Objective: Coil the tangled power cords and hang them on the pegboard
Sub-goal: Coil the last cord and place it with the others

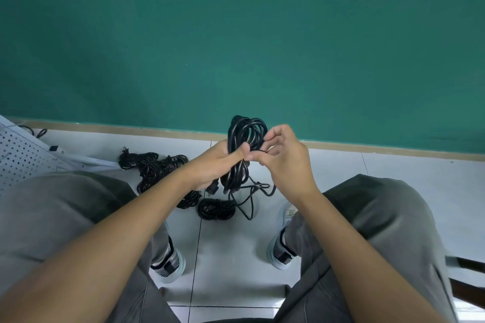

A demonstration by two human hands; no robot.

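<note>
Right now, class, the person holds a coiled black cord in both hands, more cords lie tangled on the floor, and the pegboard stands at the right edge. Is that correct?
Not quite. The head view shows the pegboard at the left edge, not the right. The rest stands: the left hand and right hand hold the coiled black cord, and the tangled cords lie on the floor.

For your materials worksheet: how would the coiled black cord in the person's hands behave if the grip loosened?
The coiled cord probably springs apart: its loops look uneven. It seems floppy, since a loose tail droops below the left hand.
</note>
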